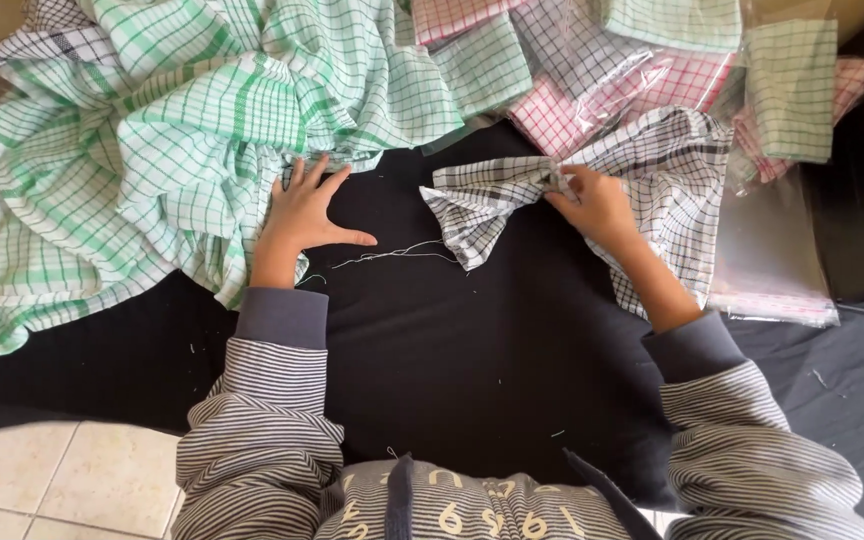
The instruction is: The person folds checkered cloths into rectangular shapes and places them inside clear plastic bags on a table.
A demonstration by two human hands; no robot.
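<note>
I saw the right hand (600, 205) pinching the bunched black-and-white checked cloth (492, 200) at its gathered middle; the loose end fanned toward 9 o'clock, its length running 9 to 3. The left hand (304, 212) lay spread flat on the black padded surface (472, 340), fingertips touching the green checked fabric heap (152, 140) at 12 o'clock.

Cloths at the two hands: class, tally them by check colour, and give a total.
Green-checked cloth, at the left hand: 1
Black-checked cloth, gripped by the right hand: 1
Total: 2
</note>
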